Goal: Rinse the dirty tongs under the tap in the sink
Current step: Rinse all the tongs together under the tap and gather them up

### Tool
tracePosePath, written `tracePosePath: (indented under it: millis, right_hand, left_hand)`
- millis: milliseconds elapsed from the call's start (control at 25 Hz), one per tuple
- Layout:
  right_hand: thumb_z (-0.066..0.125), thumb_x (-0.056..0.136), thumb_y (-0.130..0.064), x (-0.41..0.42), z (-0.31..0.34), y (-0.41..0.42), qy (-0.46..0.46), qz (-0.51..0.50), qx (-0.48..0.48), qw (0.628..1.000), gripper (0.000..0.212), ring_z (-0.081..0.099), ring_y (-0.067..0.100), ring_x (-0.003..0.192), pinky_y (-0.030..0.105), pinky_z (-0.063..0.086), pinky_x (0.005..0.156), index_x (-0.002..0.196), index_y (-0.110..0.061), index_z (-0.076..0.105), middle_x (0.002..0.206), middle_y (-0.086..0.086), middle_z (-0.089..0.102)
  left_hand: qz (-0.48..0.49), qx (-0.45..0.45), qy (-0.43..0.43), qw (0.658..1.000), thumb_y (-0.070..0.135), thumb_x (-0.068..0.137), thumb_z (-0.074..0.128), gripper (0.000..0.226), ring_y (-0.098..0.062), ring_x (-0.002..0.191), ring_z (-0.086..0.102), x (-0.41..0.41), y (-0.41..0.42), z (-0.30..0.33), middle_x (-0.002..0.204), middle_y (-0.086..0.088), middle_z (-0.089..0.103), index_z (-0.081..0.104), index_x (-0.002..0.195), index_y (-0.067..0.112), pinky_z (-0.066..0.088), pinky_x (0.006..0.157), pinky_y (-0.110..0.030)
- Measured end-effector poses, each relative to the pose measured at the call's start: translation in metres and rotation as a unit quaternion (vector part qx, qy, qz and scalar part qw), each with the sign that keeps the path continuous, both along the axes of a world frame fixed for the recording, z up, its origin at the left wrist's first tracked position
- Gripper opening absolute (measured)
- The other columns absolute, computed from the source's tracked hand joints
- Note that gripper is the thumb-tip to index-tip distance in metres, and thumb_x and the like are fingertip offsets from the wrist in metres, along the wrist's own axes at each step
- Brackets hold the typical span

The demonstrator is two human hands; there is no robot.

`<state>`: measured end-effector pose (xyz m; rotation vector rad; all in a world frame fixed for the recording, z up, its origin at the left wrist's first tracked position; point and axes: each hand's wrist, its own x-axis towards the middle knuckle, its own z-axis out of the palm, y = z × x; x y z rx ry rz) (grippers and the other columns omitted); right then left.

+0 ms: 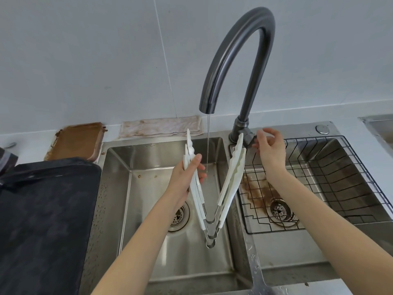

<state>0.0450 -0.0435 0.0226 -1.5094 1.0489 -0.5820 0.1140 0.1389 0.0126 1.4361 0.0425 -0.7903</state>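
Several white plastic tongs with steel hinges (209,194) hang splayed in a V over the left stainless sink basin (119,188), beside a thin stream from the dark curved tap (236,60). The left hand (187,177) grips one set of arms, fingers wrapped round them. The right hand (270,150) reaches to the tap's base, fingers loosely curled; the handle is hidden, so its hold is unclear.

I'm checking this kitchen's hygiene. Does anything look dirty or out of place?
Yes. Brown rust-like stains spread around the right basin's drain under the wire rack; the cloth behind the sink is stained, and the tray beside it is coated brown.

white counter (32,139), black tray (42,220), stained cloth (161,126)
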Motion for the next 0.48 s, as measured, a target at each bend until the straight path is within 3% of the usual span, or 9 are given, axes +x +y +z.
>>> tracePosePath:
  millis: [200,360,480]
  right_hand:
    - [0.051,0.093,-0.03,0.008,0.004,-0.004,0.015,0.026,-0.034,0.999,0.03,0.06,0.007,0.073,0.022,0.049,0.079,0.113,-0.009,0.059,0.077,-0.006,0.06]
    - [0.055,0.091,-0.032,0.019,0.012,-0.008,0.037,0.024,-0.032,0.998,0.033,0.061,0.008,0.071,0.018,0.049,0.071,0.112,-0.008,0.061,0.072,-0.009,0.059]
    - [0.057,0.09,-0.032,0.019,0.02,-0.008,0.056,0.018,-0.016,0.998,0.041,0.062,0.01,0.08,0.016,0.045,0.067,0.123,-0.009,0.052,0.095,0.001,0.068]
  left_hand:
    - [0.016,-0.003,0.009,1.0,0.033,0.086,0.059,0.021,-0.008,0.049,0.056,0.002,0.005,-0.005,0.063,0.005,0.06,0.058,0.095,0.013,0.048,0.058,-0.025]
    - [0.02,-0.009,0.007,1.0,0.033,0.086,0.06,0.025,-0.008,0.051,0.058,0.003,0.01,-0.004,0.06,0.007,0.061,0.058,0.098,0.012,0.049,0.059,-0.026]
    - [0.034,-0.017,0.017,0.999,0.032,0.086,0.06,0.029,-0.008,0.052,0.059,0.002,0.011,0.002,0.066,0.002,0.06,0.057,0.105,0.01,0.049,0.058,-0.024]
